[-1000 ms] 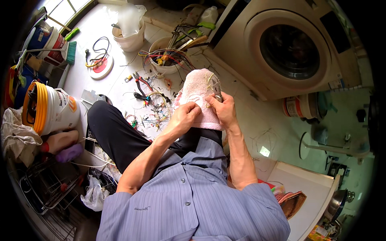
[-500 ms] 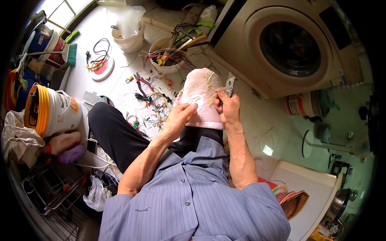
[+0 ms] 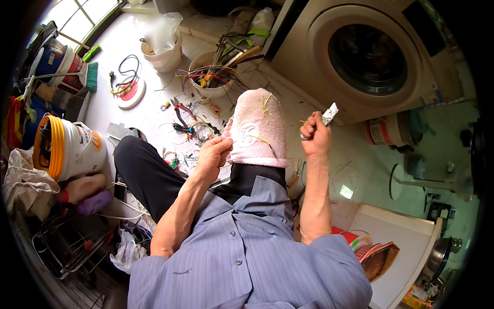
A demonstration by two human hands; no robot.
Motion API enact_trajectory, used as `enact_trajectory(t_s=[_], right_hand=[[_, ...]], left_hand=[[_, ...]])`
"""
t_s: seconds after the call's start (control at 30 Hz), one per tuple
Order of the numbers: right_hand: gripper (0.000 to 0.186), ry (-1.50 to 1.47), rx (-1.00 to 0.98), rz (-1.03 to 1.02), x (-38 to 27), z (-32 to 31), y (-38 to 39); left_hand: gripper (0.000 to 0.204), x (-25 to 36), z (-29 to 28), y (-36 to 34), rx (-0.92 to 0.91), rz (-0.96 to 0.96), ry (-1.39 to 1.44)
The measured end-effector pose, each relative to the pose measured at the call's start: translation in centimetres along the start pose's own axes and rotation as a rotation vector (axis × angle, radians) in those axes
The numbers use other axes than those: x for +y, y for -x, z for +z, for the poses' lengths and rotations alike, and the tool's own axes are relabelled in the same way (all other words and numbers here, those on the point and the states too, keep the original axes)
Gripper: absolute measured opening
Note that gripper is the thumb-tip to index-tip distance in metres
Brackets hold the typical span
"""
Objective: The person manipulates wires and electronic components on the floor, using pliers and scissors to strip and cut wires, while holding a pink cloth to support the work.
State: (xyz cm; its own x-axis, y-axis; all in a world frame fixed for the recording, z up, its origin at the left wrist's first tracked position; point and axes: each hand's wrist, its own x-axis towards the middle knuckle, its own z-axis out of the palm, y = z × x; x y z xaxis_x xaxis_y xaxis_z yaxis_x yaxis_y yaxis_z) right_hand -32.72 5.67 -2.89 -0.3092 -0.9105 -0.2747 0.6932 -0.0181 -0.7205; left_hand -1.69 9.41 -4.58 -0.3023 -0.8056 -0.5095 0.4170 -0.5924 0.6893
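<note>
Pink terry cloth (image 3: 246, 147) draped over the person's right knee, stitched or raised pattern at its middle, hem toward the lap. Thin yellow-green wire strands (image 3: 266, 104) lie on it, a few near the top, another lower down. Left hand (image 3: 215, 152): just beside the cloth's left edge, fingers curled in, thumb against them, gap narrow; cannot tell if anything is pinched, nor if it touches the cloth. Right hand (image 3: 316, 136): off to the right, raised, well apart from the cloth, fingers wrapped tight around a flat silver-grey metal tool (image 3: 330, 113), its wide end pointing up and right out of the fist; handle mostly hidden. Thin yellowish bit sticks out left of that fist; cannot tell what it is.

Person wears a grey-blue striped button shirt (image 3: 206, 278) and black trousers (image 3: 144, 162). Pale tiled floor beyond left knee: red-and-black-handled pliers (image 3: 177, 105), jaws toward upper left, near loose wire scraps and small mixed parts. Farther up, white plastic bucket (image 3: 210, 93) with coloured wires and tools sticking out; next to it, whitish bucket (image 3: 167, 61) with a translucent bag. Left of those, round white lid with red centre (image 3: 135, 97), dark cable partly on it. Far left, white bucket with orange rim (image 3: 85, 149). Upper right, beige front-loading washing machine (image 3: 319, 77), round dark door.
</note>
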Motion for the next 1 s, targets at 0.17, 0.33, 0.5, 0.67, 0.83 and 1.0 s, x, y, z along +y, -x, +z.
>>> enact_trajectory(t_s=[0.17, 0.33, 0.5, 0.67, 0.83, 1.0], right_hand=[[0.014, 0.105, -0.025, 0.011, 0.0, 4.7, 3.4], [0.021, 1.066, -0.426, -0.341, 1.3, 8.5, 7.3], [0.02, 1.584, -0.377, -0.58, 2.2, 7.7, 7.9], [0.017, 1.548, -0.458, -0.458, 2.3, 6.1, 6.5], [0.017, 1.572, -0.518, -0.56, 2.1, 6.4, 6.8], [0.014, 1.529, -0.478, -0.492, 1.4, 6.4, 5.4]], left_hand=[[0.019, -0.2, 0.6, -0.7, 0.033, -0.021, 0.027], [0.021, 0.1, 0.8, -0.9, 0.031, -0.02, -0.005], [0.023, -0.2, 0.5, -1.2, 0.003, 0.029, -0.038], [0.026, -0.1, 0.9, -1.2, 0.027, 0.019, -0.047], [0.028, 0.8, 1.1, -1.4, -0.012, 0.052, -0.191], [0.029, 4.4, 1.8, -2.5, -0.02, 0.257, -0.931]])
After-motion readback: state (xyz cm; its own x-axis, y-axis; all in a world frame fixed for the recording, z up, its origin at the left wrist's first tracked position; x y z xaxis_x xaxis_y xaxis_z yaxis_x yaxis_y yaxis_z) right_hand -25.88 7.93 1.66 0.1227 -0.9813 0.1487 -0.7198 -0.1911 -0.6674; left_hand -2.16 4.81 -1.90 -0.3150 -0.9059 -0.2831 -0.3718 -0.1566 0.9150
